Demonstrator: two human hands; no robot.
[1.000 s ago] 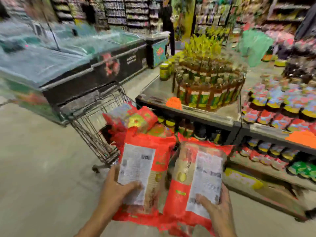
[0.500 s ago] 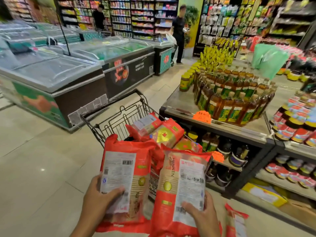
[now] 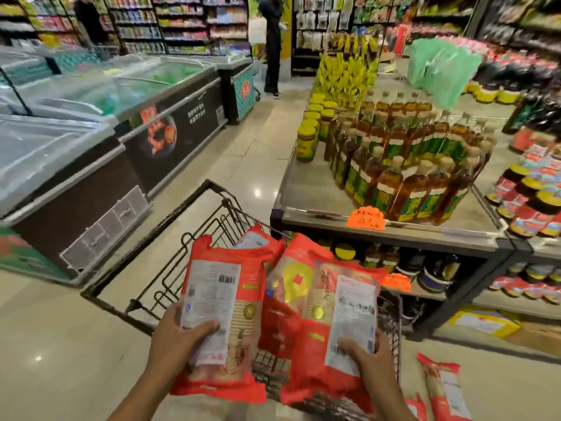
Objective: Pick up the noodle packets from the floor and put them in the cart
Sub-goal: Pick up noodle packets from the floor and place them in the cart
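Observation:
My left hand (image 3: 179,338) grips a red noodle packet (image 3: 224,299) by its lower edge, white label up. My right hand (image 3: 368,364) holds a second red noodle packet (image 3: 343,323) the same way. Both packets hang over the near end of the black wire cart (image 3: 170,268). More red packets (image 3: 291,275) lie inside the cart, partly hidden behind the two I hold. Another noodle packet (image 3: 446,387) lies on the floor at the lower right, beside the cart.
A metal shelf (image 3: 318,205) with oil bottles (image 3: 406,165) and jars stands right of the cart. Chest freezers (image 3: 91,165) line the left side. A tiled aisle runs between them; a person (image 3: 273,47) stands at its far end.
The view has risen and closed in on the cart. Both packets have moved forward over the cart's near end, still held. A packet on the floor has come into view at lower right.

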